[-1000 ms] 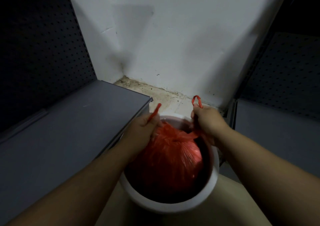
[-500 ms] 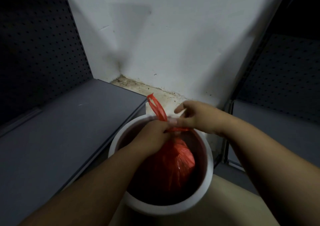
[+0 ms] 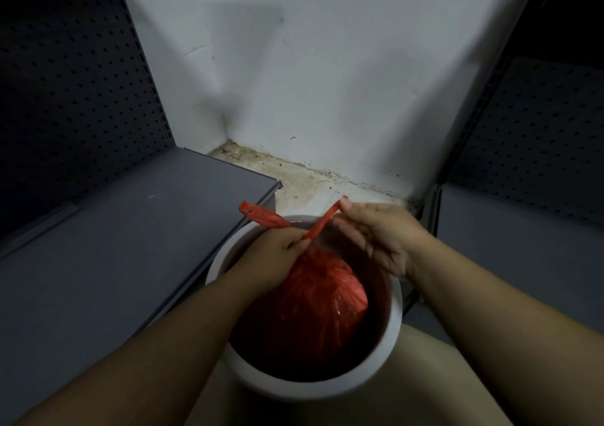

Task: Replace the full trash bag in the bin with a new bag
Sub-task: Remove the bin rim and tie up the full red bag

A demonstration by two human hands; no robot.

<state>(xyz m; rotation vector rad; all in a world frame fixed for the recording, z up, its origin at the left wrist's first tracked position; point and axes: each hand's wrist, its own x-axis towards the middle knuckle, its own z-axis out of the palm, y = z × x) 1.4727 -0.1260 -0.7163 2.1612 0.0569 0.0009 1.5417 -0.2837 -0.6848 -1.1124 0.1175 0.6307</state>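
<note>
A round white bin (image 3: 330,388) stands on the floor between my forearms. Inside it sits a full red trash bag (image 3: 322,298), bunched at the top. My left hand (image 3: 274,257) grips the bag's gathered neck, and one red handle strip (image 3: 261,217) sticks out up and left past its fingers. My right hand (image 3: 376,234) pinches the end of the other red handle strip (image 3: 322,224), pulled taut up and to the right from the neck. The bin's inside looks dark red around the bag.
A grey shelf (image 3: 114,262) lies close on the left of the bin, with dark pegboard (image 3: 65,82) behind it. Another grey shelf (image 3: 523,229) and pegboard are on the right. A white wall (image 3: 310,82) and a dirty floor corner (image 3: 294,177) lie straight ahead.
The hands first held the two handles apart, then came together at the neck. Now my right hand has drawn its strip out to the right while the left stays on the neck.
</note>
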